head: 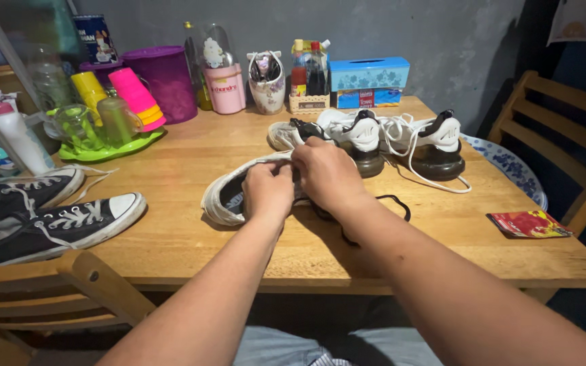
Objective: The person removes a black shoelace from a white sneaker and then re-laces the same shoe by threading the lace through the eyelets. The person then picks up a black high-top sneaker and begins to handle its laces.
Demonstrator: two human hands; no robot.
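Both forearms reach forward over the wooden counter and meet in the middle. The left hand is closed on the upper part of a white shoe, fingers curled down. The right hand, just beside it, pinches the same shoe from above. The shoe lies near the counter's centre, its long axis running left to right, slightly diagonal. A black lace trails to the right.

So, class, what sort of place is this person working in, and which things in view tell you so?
Most likely a home dining or kitchen corner: a wooden table with wooden chairs, stacked plastic cups on a green tray, and sauce bottles beside a tissue box.
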